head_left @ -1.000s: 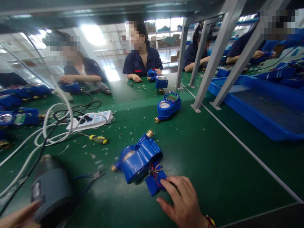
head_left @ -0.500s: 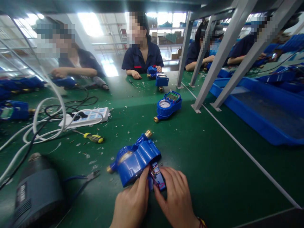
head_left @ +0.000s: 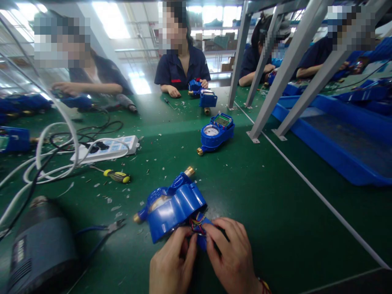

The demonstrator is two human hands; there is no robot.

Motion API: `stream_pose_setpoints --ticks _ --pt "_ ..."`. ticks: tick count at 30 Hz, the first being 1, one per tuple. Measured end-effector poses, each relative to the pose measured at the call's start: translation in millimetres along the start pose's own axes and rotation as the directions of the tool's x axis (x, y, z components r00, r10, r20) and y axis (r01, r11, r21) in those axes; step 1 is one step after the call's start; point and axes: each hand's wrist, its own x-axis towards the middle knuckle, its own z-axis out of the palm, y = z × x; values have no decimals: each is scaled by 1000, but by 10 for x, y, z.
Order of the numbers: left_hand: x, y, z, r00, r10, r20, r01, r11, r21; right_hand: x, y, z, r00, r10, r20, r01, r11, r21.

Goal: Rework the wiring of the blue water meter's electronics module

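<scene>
A blue water meter housing [head_left: 171, 206] with brass ends lies face down on the green bench in front of me. Coloured wires [head_left: 197, 222] run from it to a small blue module [head_left: 202, 241] at its near right corner. My left hand [head_left: 171, 265] and my right hand [head_left: 234, 259] meet at that module, fingers curled and pinching it and the wires from both sides. Most of the module is hidden under my fingers.
A grey heat gun [head_left: 36, 249] lies at the near left, blue-handled pliers [head_left: 104, 230] beside it. A yellow screwdriver [head_left: 118, 176], a white power strip [head_left: 104, 149] with cables, another blue meter [head_left: 216, 132] and blue trays [head_left: 337, 143] lie beyond. Several people work across the bench.
One second ago only my right hand touched the module and my left was by the heat gun. My left hand came over; both hands now close round the module and wires.
</scene>
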Motion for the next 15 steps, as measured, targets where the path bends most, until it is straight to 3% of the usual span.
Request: stream_pose_setpoints --ticks 5,15 --pt "-43 19 -32 989 -148 27 150 979 -139 31 -47 11 999 -8 52 7 1000 14" --pt "-65 -59 -161 937 -302 177 340 908 -245 65 -176 51 958 99 269 -172 949 263"
